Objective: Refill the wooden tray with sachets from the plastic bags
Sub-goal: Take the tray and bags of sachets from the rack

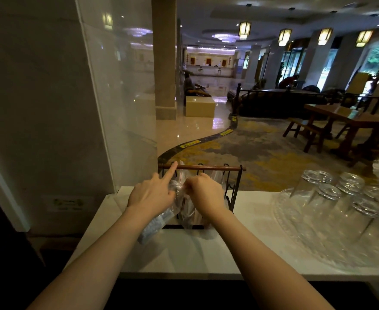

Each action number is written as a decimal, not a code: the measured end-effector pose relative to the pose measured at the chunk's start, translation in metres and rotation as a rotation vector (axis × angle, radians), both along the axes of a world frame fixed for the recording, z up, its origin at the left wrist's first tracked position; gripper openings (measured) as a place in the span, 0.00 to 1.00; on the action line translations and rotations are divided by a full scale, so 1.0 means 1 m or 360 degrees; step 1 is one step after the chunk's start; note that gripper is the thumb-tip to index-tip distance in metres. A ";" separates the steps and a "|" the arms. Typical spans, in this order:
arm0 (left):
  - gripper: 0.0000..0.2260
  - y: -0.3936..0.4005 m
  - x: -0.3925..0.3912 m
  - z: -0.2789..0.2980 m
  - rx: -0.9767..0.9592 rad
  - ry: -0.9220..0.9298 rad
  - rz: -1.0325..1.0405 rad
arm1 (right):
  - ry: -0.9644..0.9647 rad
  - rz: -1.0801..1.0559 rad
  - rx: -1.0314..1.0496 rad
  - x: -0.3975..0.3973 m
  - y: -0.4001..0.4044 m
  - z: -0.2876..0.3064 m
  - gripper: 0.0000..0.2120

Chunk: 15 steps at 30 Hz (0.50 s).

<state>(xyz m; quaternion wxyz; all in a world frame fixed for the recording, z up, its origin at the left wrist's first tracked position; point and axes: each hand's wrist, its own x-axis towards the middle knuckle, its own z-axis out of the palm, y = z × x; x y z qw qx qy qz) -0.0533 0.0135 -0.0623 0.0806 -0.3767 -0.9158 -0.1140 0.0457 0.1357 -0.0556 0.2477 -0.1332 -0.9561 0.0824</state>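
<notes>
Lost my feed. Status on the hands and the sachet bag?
Left hand and right hand both pinching the plastic bag top at the rack. Sachets still bagged. Upturned glasses to the right, clear of the work.

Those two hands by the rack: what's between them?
In the head view, the bunched top of a clear plastic bag lies between the left hand and right hand, both pinching it.

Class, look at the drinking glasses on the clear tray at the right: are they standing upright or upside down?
Upside down. The glasses stand with their thick round bases facing up and their mouths down on the clear tray.
</notes>
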 end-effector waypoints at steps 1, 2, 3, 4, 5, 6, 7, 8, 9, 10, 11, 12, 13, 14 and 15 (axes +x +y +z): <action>0.32 0.001 -0.001 0.000 0.0002 0.0004 0.0001 | -0.0008 0.0058 -0.0113 0.002 0.005 0.000 0.04; 0.33 0.001 0.000 0.000 -0.0001 0.0006 -0.0009 | -0.0017 0.0131 -0.0279 0.005 0.010 0.001 0.03; 0.33 0.000 0.002 -0.001 -0.0017 0.0006 -0.0017 | -0.0015 0.0212 -0.0478 0.009 0.014 0.002 0.02; 0.34 -0.001 0.003 -0.002 -0.0025 0.0019 -0.0019 | 0.0003 0.0288 -0.0680 0.014 0.017 0.005 0.02; 0.34 -0.001 0.004 -0.003 -0.0037 0.0033 -0.0016 | 0.0033 0.0347 -0.0867 0.019 0.020 0.007 0.02; 0.34 -0.001 0.006 -0.003 -0.0043 0.0045 -0.0017 | 0.0078 0.0387 -0.1036 0.024 0.023 0.010 0.02; 0.34 -0.001 0.007 -0.002 -0.0046 0.0055 -0.0014 | 0.0133 0.0413 -0.1184 0.029 0.025 0.011 0.04; 0.34 0.000 0.007 -0.001 -0.0045 0.0067 -0.0015 | 0.0196 0.0434 -0.1315 0.033 0.027 0.013 0.05; 0.34 0.001 0.007 0.000 -0.0044 0.0077 -0.0018 | 0.0261 0.0450 -0.1441 0.036 0.027 0.015 0.05; 0.34 0.001 0.008 0.000 -0.0036 0.0086 -0.0024 | 0.0326 0.0471 -0.1585 0.041 0.026 0.018 0.05; 0.34 0.001 0.007 0.000 -0.0035 0.0097 -0.0029 | 0.0394 0.0503 -0.1753 0.044 0.024 0.022 0.05; 0.34 0.000 0.007 0.000 -0.0017 0.0109 -0.0036 | 0.0467 0.0549 -0.1939 0.049 0.023 0.027 0.06; 0.34 0.000 0.006 -0.001 -0.0011 0.0107 -0.0038 | 0.0542 0.0607 -0.2116 0.053 0.021 0.032 0.06; 0.34 0.000 0.006 -0.001 -0.0003 0.0100 -0.0038 | 0.0625 0.0663 -0.2262 0.057 0.019 0.037 0.04; 0.34 0.000 0.006 -0.001 -0.0008 0.0080 -0.0032 | 0.0714 0.0704 -0.2367 0.063 0.017 0.043 0.03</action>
